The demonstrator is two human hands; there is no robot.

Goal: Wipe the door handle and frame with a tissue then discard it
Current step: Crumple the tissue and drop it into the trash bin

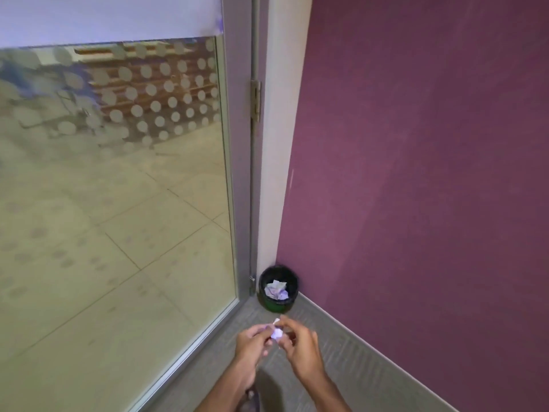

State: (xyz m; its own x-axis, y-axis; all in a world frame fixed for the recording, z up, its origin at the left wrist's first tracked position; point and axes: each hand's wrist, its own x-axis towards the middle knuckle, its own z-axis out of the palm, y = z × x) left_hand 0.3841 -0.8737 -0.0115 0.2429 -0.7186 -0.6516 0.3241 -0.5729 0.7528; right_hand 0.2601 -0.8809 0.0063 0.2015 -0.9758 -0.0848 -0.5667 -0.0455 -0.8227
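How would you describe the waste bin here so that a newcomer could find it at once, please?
Follow the purple wall down to the floor corner where it meets the grey door frame. There stands the small round bin, ahead of both hands holding a crumpled tissue. It is black-lined with a green base, with crumpled paper inside.

Grey carpet floor [341, 361], small black bin [278, 288] standing in corner
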